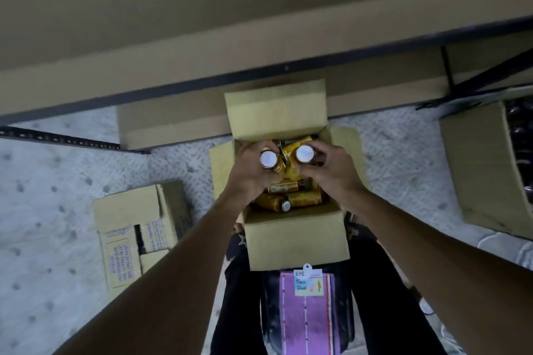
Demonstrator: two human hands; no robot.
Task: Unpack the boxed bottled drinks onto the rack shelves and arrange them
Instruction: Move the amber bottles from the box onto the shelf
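An open cardboard box (pixel 297 242) stands on the floor in front of my legs, its flaps spread. Inside lie several small bottles with yellow labels and white caps (pixel 300 199), jumbled on their sides. My left hand (pixel 251 173) grips one bottle (pixel 268 159) upright, its white cap facing the camera. My right hand (pixel 331 170) holds a second bottle (pixel 304 153) the same way. Both hands hover over the box's far half, close together. The rack shelf (pixel 202 46), a broad brown board with a dark metal edge, spans the top of the view beyond the box.
A flattened printed carton (pixel 135 233) lies on the floor at the left. Another cardboard box (pixel 484 170) stands at the right by dark bottles. A lower shelf board (pixel 173 124) sits behind the open box. A purple face towel with a tag (pixel 305 311) hangs by my legs.
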